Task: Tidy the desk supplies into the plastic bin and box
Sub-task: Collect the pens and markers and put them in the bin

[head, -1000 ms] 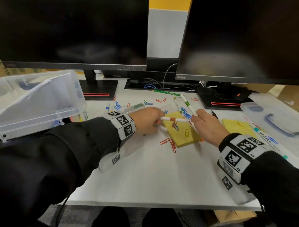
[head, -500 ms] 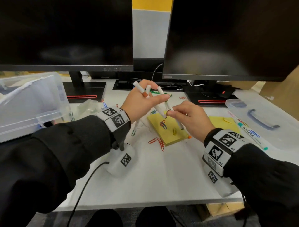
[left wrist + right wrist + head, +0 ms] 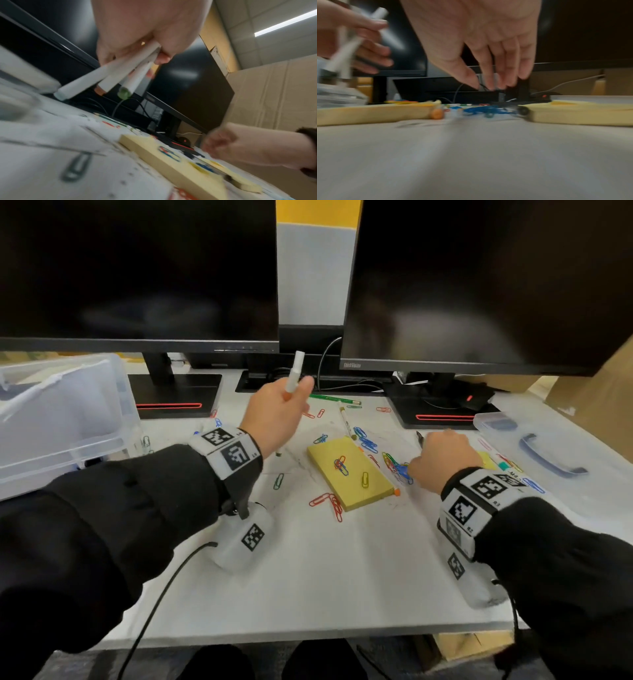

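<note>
Markers (image 3: 294,374) are bunched in our left hand (image 3: 274,416) on the head view, fingers curled round them, one white end poking up past the knuckles. Our right hand (image 3: 442,457) is low on the counter (image 3: 342,570), its fingers hidden from here, with a heap of paper clips (image 3: 397,467) right at them and a yellow sticky pad (image 3: 349,472) just to their left. The plastic bin (image 3: 65,419) sits well off to the left of our left fingers.

Left wrist view: three markers (image 3: 118,75) fan out below the gripping fingers (image 3: 161,58).

Right wrist view: our right fingers (image 3: 489,67) hang straight and slightly spread above the blue clips, holding nothing.
</note>
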Motion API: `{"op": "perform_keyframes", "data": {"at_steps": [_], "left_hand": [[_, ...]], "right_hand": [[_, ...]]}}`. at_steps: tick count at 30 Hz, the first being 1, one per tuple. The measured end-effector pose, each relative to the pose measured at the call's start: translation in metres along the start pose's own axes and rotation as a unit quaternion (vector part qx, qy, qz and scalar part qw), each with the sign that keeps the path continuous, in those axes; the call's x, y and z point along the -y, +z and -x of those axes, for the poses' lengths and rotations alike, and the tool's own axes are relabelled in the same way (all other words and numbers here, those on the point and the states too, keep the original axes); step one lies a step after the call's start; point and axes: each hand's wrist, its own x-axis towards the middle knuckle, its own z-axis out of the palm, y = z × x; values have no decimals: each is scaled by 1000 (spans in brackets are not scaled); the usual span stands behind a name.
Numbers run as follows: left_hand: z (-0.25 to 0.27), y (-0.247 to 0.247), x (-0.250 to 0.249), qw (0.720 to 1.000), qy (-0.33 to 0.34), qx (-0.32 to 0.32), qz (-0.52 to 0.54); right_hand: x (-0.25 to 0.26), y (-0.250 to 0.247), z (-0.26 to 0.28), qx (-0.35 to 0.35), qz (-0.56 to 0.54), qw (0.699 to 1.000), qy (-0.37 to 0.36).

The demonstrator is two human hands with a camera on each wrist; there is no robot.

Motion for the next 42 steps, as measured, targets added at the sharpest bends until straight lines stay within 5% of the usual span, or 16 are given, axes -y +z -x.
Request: {"op": "perform_keyframes", "data": {"at_steps": [4,14,20,24,26,30,33,36,39,42], "left_hand": [[4,0,13,999,-7,-26,-27],[1,14,14,996,25,-8,-89],[-3,30,-2,994,-40,99,32],[4,45,-10,970,-113,170,134],[3,45,-13,972,-123,164,116],[-3,38,-13,977,-115,152,98],[-3,33,-13,961,-143,171,166],[-5,33,-12,945,-191,162,210],[-12,41,-11,970,-171,148,83],[-27,51,-16,978,-48,148,-140]], "right_hand": [[-9,-1,-16,56,23,998,18],[-1,1,-17,24,-49,998,23],[27,7,13,-103,-266,932,-222],[27,1,22,-45,-236,928,-286],[14,-3,17,-22,-221,944,-244],[-33,-11,-16,-17,-46,998,-30],[-66,-13,-24,22,54,995,80],[-83,-10,-28,40,88,988,117],[-86,-6,-28,55,106,985,121],[-88,-4,-29,35,85,989,119]]}}
